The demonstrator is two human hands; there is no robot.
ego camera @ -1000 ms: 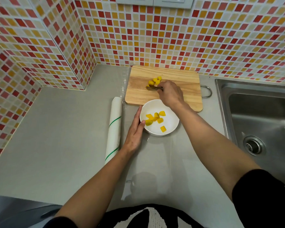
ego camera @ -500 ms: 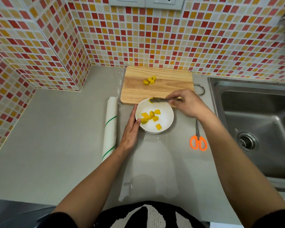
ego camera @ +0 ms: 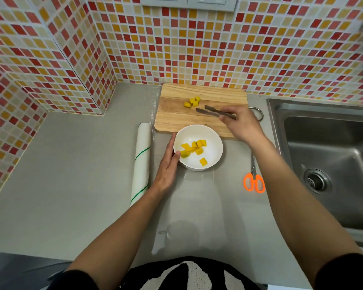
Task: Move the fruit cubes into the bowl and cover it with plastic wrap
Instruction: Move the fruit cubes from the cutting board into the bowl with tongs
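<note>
A white bowl (ego camera: 213,152) stands on the grey counter and holds several yellow fruit cubes (ego camera: 194,147). Three more yellow cubes (ego camera: 192,102) lie on the wooden cutting board (ego camera: 176,118) behind it. My right hand (ego camera: 242,124) hovers over the board's right side and grips metal tongs (ego camera: 213,111). The tong tips are apart, empty, and point left, just below the board's cubes. My left hand (ego camera: 167,167) rests flat against the bowl's left wall. A roll of plastic wrap (ego camera: 142,162) lies left of that hand.
Orange-handled scissors (ego camera: 254,178) lie on the counter right of the bowl. A steel sink (ego camera: 331,164) fills the right side. A sheet of clear wrap is spread on the counter under the bowl. Tiled walls close off the back and left.
My right hand carried a cube from the board to the bowl, then swung the empty tongs back over the board. The left hand stayed on the bowl.
</note>
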